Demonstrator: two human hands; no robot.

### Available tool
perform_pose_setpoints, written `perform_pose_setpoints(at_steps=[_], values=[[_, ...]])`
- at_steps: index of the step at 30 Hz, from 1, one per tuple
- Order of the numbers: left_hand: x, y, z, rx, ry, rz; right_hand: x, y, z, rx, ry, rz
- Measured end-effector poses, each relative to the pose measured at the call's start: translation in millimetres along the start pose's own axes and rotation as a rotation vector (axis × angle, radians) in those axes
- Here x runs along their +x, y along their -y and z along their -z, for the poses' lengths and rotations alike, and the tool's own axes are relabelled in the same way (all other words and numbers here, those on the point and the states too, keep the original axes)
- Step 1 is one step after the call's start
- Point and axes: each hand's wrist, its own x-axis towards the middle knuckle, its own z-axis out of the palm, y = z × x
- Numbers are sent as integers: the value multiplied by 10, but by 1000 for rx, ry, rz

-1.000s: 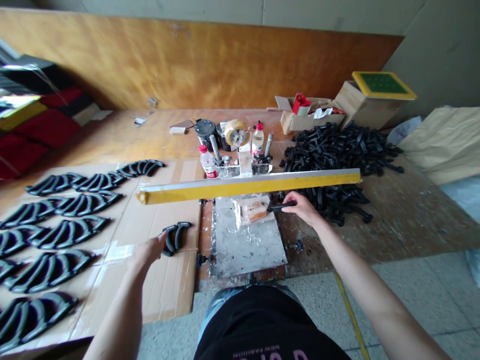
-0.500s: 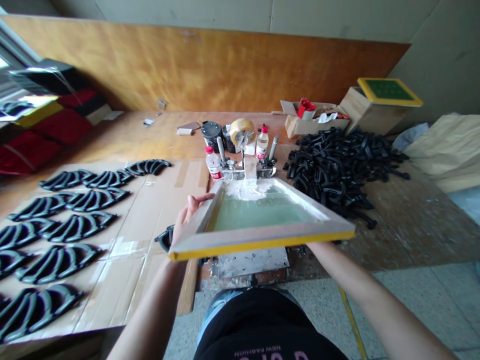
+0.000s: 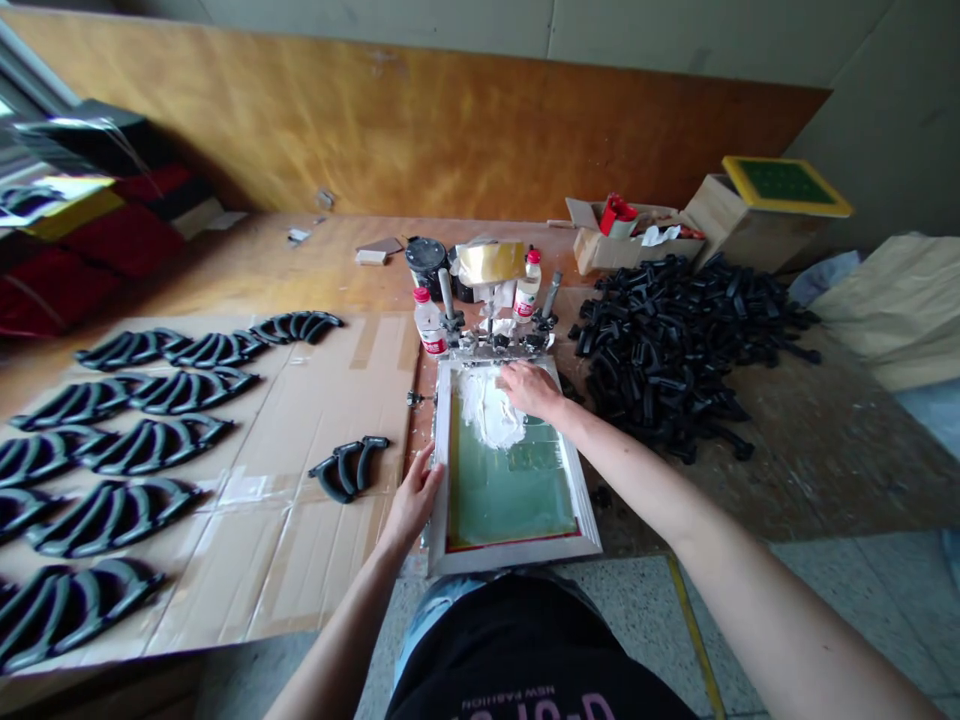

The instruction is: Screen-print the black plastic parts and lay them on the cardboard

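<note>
Head view gives me a broad brown cardboard sheet point(image 3: 300, 400) on the left, then the silver-railed rectangular frame point(image 3: 525, 556) with translucent green mesh point(image 3: 506, 500). Tilted up half a second ago, it now lies flat, so I judge the work has reached its frame-down stage. My left hand point(image 3: 414, 498) touches its left side, fingers loosely extended; my right hand point(image 3: 531, 388) curls by the smeared white paste point(image 3: 484, 425). Whether either grasps, I cannot tell.

Gry wall point(image 3: 675, 40) behind brn wood panel point(image 3: 420, 130); speckled tile flr point(image 3: 885, 580) w/ yel line point(image 3: 696, 640).
</note>
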Motion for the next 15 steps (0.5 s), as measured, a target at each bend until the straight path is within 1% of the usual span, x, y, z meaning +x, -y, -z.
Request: perform_pose_setpoints(at_steps=[2, 4, 6, 7, 9, 12, 13, 15], values=[[-13, -18, -3, -18, -4, -10, -207, 74, -2, 5, 28, 112], [-22, -26, -11, -34, -3, -30, -399, 119, 72, 52, 76, 281], [-24, -23, -18, -35, 14, -36, -498, 130, 176, 111, 130, 417], [-23, -20, -19, -34, 23, -34, -510, 124, 217, 136, 147, 442], [-25, -16, -14, -34, 26, -25, -490, 105, 239, 158, 125, 402], [-35, -15, 1, -57, 18, -12, -514, 97, 122, 132, -6, 306], [-39, -15, 5, -68, 24, -7, -555, 102, 69, 130, -40, 310], [-47, -19, 10, -81, 35, 0, -652, 113, 3, 158, -56, 361]])
